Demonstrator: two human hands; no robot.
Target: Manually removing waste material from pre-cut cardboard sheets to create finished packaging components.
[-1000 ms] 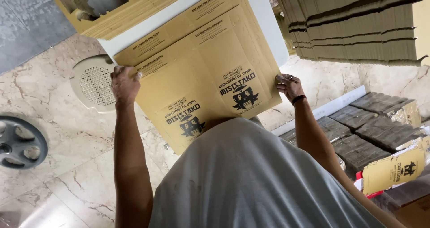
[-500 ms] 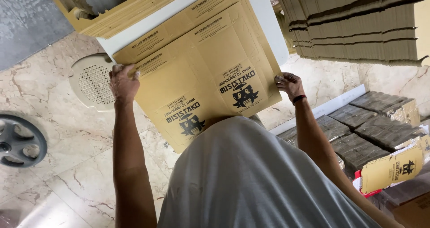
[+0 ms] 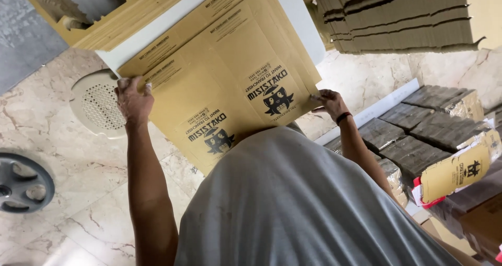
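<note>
both hands — left hand (image 3: 133, 99), right hand (image 3: 329, 101) — on flat cardboard sheet (image 3: 225, 83)

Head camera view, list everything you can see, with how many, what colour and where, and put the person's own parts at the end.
flat printed cardboard sheet: one on top, yellow-brown with black print, centre, held at both edges
white board: one, white, under the sheets, upper centre
stack of flat cardboard: one pile, brown, upper right
wrapped bundles: several, dark grey-brown in clear wrap, right
small printed carton: one, yellow-brown, right, on the bundles
perforated round disc: one, cream, on the floor at left
round dark wheel-shaped thing: one, dark grey, far left
marble floor: beige, left and bottom
grey shirt: one, grey, bottom centre
wrist band: one, dark, right wrist
left hand: gripping the sheet's left edge
right hand: gripping the sheet's right edge
</note>
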